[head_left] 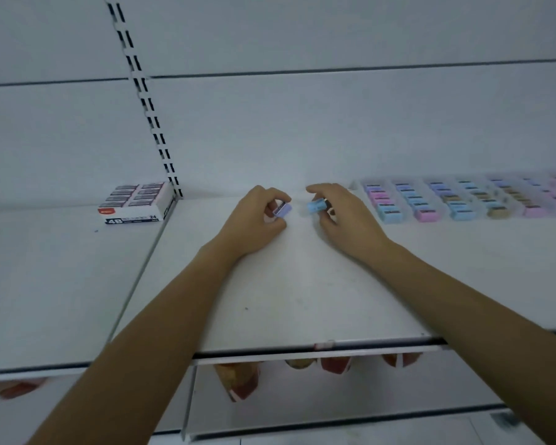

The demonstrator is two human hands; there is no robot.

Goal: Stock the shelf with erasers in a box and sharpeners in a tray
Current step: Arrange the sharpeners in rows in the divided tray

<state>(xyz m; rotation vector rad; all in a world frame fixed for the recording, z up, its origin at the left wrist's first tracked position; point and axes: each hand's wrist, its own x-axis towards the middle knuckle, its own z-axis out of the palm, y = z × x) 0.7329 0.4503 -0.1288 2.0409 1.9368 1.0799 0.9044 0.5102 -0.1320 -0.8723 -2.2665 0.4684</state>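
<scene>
L hand on the white shelf, right of the eraser box and well apart from it. Its fingers are curled, pinching a lilac sharpener w/ the blade side facing up. R hand is further right of the box, near the L hand but not touching it. Its fingers pinch a blue sharpener, thumb side toward the camera. The two sharpeners are close together w/ a small gap, both low over the shelf; can't tell if they touch it.

Eraser box is open-topped, white w/ "4B" and "24" on the front, erasers packed in 2 rows inside. It sits at the back of the adjoining shelf section. Slotted upright rises just behind the box's right corner.

Far right of the box, past both hands: clear tray along the shelf back, holding rows of pastel sharpeners in pink, blue, tan; right end is blurry. Below the box's level, under the shelf edge, reddish-brown packets, too blurry to ID.
</scene>
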